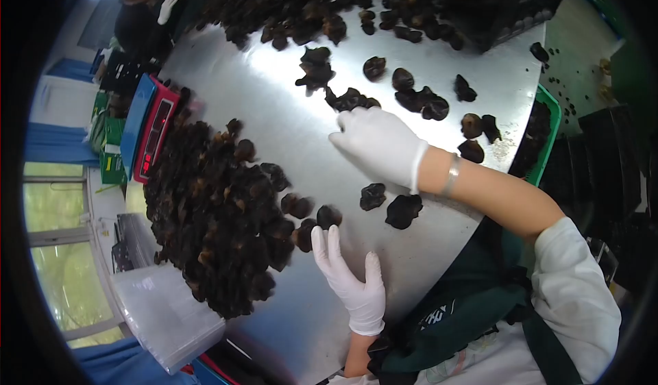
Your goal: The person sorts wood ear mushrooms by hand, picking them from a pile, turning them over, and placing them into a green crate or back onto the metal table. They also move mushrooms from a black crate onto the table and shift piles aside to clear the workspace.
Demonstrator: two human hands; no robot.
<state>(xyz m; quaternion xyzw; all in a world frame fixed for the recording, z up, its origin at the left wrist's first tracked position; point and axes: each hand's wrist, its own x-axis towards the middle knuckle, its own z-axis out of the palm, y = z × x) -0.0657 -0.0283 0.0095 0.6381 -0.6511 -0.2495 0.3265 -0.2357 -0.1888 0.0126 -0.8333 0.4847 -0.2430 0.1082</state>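
Note:
My right hand (380,142), in a white glove, is over the middle of the metal table (301,125) with its fingers curled under. Dark, wrinkled pieces (351,100), similar to dried mushrooms, lie against its far side; what its fingers hold is hidden. Nearer my body, my left hand (351,279), gloved too, is open with fingers stretched and thumb apart. Its fingertips are at a dark brown piece (303,236) and another dark piece (329,216) by the edge of a large heap (212,214). Two loose pieces (403,211) lie between my hands.
More pieces (295,5) are heaped along the far side. A red-and-blue digital scale (152,128) stands at the left, above clear plastic bags (168,313). A green basket (552,135) sits by the right edge. Another person (140,25) stands at upper left.

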